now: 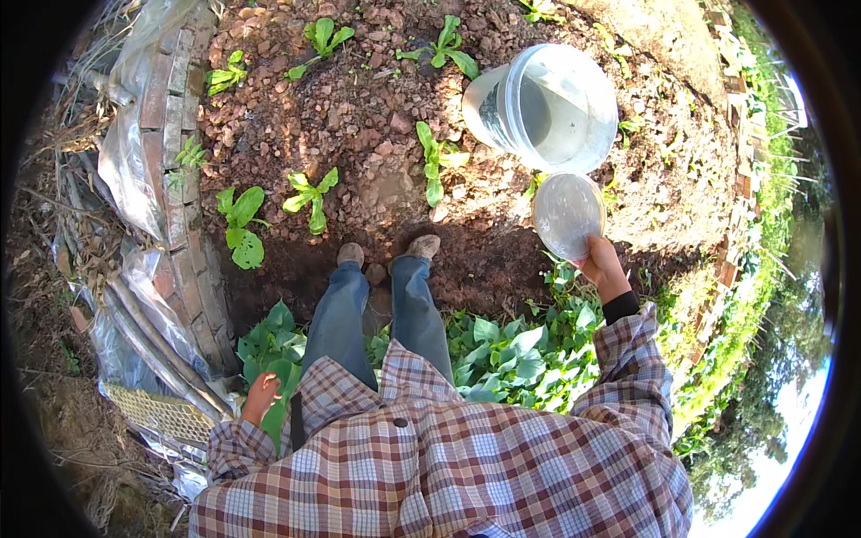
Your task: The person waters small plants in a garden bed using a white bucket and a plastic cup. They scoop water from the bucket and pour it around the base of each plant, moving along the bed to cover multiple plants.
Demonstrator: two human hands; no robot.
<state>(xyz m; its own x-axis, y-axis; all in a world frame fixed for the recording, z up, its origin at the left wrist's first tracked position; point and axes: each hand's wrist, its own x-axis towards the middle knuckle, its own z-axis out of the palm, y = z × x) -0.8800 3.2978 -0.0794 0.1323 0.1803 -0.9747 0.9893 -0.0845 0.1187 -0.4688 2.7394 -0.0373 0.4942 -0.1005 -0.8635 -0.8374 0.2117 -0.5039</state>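
Observation:
My right hand grips the near rim of a round, cloudy plastic bowl or tub. Its far edge appears close to the mouth of a large white plastic bucket; whether they touch I cannot tell. The bucket stands on the soil with its mouth facing up towards me. A greyish, perhaps wet area shows inside, and part of the interior is sunlit. Low at my left side, my left hand hangs with loosely curled fingers and nothing visible in it, beside broad green leaves.
Leafy seedlings grow around my feet in clumpy reddish soil. A low brick wall edges the left, with plastic sheeting and wooden poles beyond it. Dense broad-leaved plants grow close by my legs.

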